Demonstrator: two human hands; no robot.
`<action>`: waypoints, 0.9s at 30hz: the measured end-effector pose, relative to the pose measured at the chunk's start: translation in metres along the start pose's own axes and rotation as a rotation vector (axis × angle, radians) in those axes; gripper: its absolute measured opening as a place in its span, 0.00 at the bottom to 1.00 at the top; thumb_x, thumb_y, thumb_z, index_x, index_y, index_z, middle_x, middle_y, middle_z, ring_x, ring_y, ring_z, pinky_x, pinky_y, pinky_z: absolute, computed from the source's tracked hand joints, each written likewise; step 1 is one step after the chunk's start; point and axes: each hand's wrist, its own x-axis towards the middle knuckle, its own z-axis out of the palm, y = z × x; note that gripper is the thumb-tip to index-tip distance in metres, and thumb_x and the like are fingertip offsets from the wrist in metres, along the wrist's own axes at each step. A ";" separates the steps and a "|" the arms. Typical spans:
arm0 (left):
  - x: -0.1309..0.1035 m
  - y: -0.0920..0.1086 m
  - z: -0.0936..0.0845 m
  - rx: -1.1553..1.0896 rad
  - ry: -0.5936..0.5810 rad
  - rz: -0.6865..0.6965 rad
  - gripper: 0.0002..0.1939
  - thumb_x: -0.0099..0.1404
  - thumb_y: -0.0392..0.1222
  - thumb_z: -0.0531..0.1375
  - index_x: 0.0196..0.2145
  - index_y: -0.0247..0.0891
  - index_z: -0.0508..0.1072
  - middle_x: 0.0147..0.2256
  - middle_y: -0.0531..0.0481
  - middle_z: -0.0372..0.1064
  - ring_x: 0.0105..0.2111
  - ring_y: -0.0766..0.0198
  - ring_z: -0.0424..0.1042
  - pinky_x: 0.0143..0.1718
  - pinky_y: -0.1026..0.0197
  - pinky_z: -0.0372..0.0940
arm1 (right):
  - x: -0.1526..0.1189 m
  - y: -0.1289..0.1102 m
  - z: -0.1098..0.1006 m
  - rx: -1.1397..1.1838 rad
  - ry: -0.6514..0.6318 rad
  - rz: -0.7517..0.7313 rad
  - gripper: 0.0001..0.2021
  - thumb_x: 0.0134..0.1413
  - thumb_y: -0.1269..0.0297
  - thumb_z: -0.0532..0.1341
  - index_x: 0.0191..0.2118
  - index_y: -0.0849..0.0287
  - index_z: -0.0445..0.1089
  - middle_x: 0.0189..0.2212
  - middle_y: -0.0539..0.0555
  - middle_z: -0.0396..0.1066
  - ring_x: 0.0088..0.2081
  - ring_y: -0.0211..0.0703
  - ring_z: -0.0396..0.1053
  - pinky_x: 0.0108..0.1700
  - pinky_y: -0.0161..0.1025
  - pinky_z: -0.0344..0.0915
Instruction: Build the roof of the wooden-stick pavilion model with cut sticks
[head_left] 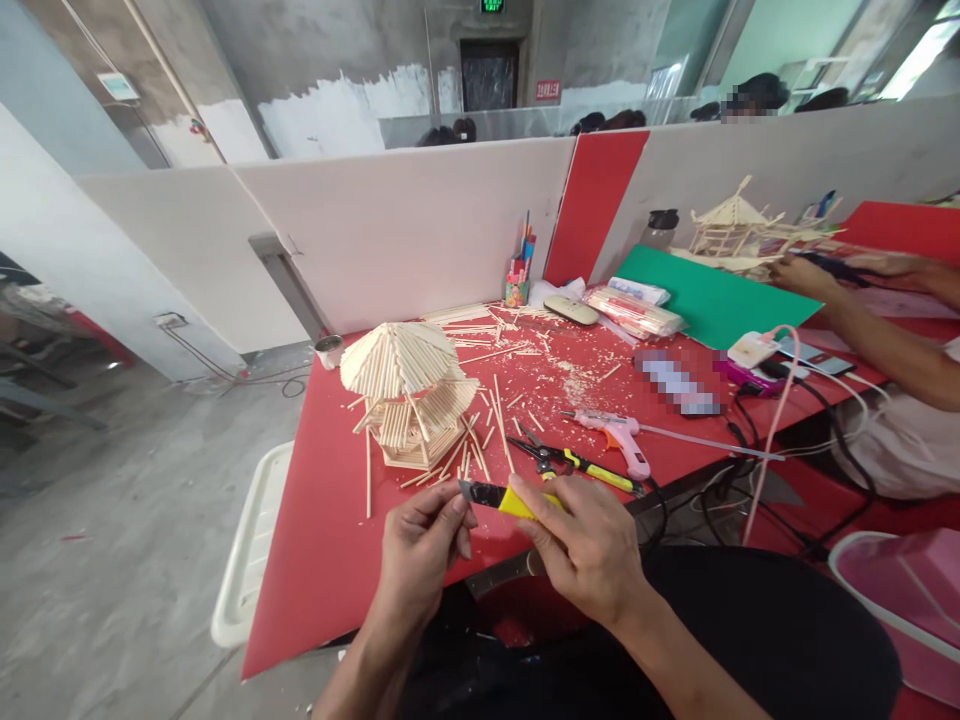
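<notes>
My right hand is wrapped round the yellow handle of a utility knife, its dark blade pointing left. The fingers of my left hand are pinched together at the blade's tip; whatever they hold is too small to make out. Beyond my hands, a pavilion model of thin wooden sticks with a conical roof stands on the red table. Loose sticks lie beside its base. Pliers with yellow and black handles and a pink glue gun rest to the right.
Shavings and sticks lie near a pen cup and packaged sticks. A green board and cables are at the right, where another person's arm reaches in. A white partition stands behind the table.
</notes>
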 end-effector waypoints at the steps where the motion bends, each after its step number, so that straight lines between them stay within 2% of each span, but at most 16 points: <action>1: -0.001 0.002 0.000 0.009 -0.003 0.003 0.13 0.53 0.47 0.67 0.23 0.32 0.77 0.15 0.52 0.66 0.11 0.75 0.56 0.13 0.71 0.48 | 0.001 -0.002 0.000 -0.006 0.011 0.002 0.20 0.62 0.63 0.55 0.59 0.53 0.64 0.31 0.54 0.67 0.33 0.40 0.63 0.37 0.38 0.57; 5: -0.004 0.013 0.000 0.043 0.003 0.022 0.13 0.53 0.46 0.67 0.22 0.32 0.76 0.14 0.52 0.65 0.12 0.75 0.57 0.14 0.70 0.49 | 0.005 -0.016 0.002 -0.019 0.013 -0.010 0.20 0.61 0.63 0.56 0.59 0.53 0.64 0.30 0.53 0.68 0.32 0.40 0.63 0.37 0.39 0.57; 8: -0.013 0.019 -0.009 0.059 0.025 0.027 0.12 0.52 0.46 0.68 0.21 0.33 0.76 0.16 0.51 0.67 0.12 0.75 0.58 0.14 0.70 0.51 | 0.008 -0.009 -0.003 -0.099 0.029 -0.028 0.17 0.61 0.61 0.56 0.54 0.52 0.70 0.29 0.53 0.69 0.30 0.39 0.64 0.34 0.37 0.57; 10: -0.023 0.020 -0.020 0.080 0.058 0.025 0.12 0.52 0.45 0.68 0.22 0.34 0.76 0.15 0.51 0.67 0.11 0.74 0.58 0.13 0.70 0.50 | 0.009 0.015 -0.015 -0.268 0.128 0.081 0.15 0.62 0.59 0.54 0.47 0.52 0.74 0.25 0.53 0.70 0.27 0.37 0.64 0.30 0.36 0.57; 11: -0.028 0.020 -0.025 0.125 0.066 0.013 0.12 0.53 0.45 0.67 0.22 0.33 0.76 0.14 0.52 0.66 0.12 0.74 0.59 0.13 0.71 0.51 | 0.010 0.029 -0.024 -0.429 0.316 0.193 0.15 0.63 0.57 0.53 0.42 0.53 0.77 0.19 0.52 0.67 0.20 0.35 0.59 0.25 0.35 0.52; 12: -0.032 0.019 -0.030 0.133 0.104 0.002 0.12 0.53 0.46 0.67 0.22 0.33 0.76 0.15 0.51 0.67 0.11 0.74 0.59 0.12 0.71 0.50 | 0.012 0.043 -0.034 -0.483 0.403 0.247 0.17 0.63 0.58 0.52 0.41 0.58 0.77 0.17 0.53 0.66 0.18 0.36 0.56 0.22 0.35 0.49; 13: -0.034 0.019 -0.033 0.114 0.141 -0.027 0.13 0.53 0.47 0.68 0.23 0.33 0.76 0.16 0.51 0.68 0.11 0.74 0.59 0.11 0.72 0.49 | 0.014 0.054 -0.042 -0.518 0.496 0.302 0.18 0.63 0.59 0.53 0.44 0.65 0.76 0.19 0.57 0.68 0.19 0.38 0.59 0.22 0.37 0.50; 14: -0.035 0.018 -0.034 0.078 0.156 -0.068 0.14 0.51 0.48 0.69 0.23 0.33 0.76 0.17 0.50 0.69 0.11 0.73 0.60 0.11 0.72 0.51 | 0.016 0.059 -0.047 -0.528 0.562 0.338 0.18 0.62 0.60 0.55 0.48 0.66 0.74 0.24 0.61 0.72 0.23 0.41 0.64 0.25 0.37 0.55; 16: -0.031 0.018 -0.032 -0.024 0.145 -0.094 0.15 0.48 0.49 0.70 0.25 0.33 0.77 0.18 0.49 0.70 0.13 0.69 0.65 0.12 0.71 0.56 | 0.020 0.051 -0.049 -0.318 0.401 0.208 0.19 0.60 0.64 0.58 0.55 0.63 0.69 0.33 0.61 0.75 0.31 0.44 0.70 0.33 0.38 0.62; 19: -0.021 0.020 -0.022 -0.116 0.120 -0.082 0.16 0.46 0.49 0.71 0.27 0.32 0.77 0.20 0.48 0.72 0.14 0.68 0.67 0.12 0.70 0.58 | 0.021 0.007 -0.033 0.050 0.134 0.076 0.22 0.61 0.68 0.56 0.60 0.53 0.63 0.34 0.55 0.73 0.33 0.41 0.70 0.36 0.38 0.64; 21: -0.017 0.021 -0.017 -0.114 0.100 -0.079 0.16 0.46 0.48 0.71 0.27 0.32 0.77 0.20 0.48 0.72 0.14 0.68 0.67 0.12 0.70 0.58 | 0.017 -0.021 -0.019 0.154 0.052 0.044 0.22 0.61 0.68 0.56 0.60 0.51 0.62 0.32 0.53 0.72 0.32 0.40 0.69 0.36 0.38 0.64; 23: -0.016 0.021 -0.016 -0.105 0.087 -0.074 0.15 0.47 0.47 0.71 0.26 0.31 0.77 0.20 0.48 0.72 0.14 0.68 0.67 0.12 0.70 0.58 | 0.013 -0.035 -0.010 0.183 -0.008 0.026 0.22 0.60 0.68 0.56 0.60 0.51 0.62 0.31 0.53 0.71 0.32 0.40 0.68 0.36 0.38 0.63; 27: -0.019 0.020 -0.016 -0.119 0.071 -0.074 0.15 0.47 0.47 0.71 0.27 0.31 0.77 0.20 0.48 0.72 0.14 0.69 0.66 0.12 0.70 0.57 | 0.007 -0.034 -0.009 0.165 -0.050 0.012 0.21 0.60 0.67 0.57 0.59 0.51 0.63 0.30 0.53 0.70 0.32 0.40 0.67 0.36 0.39 0.62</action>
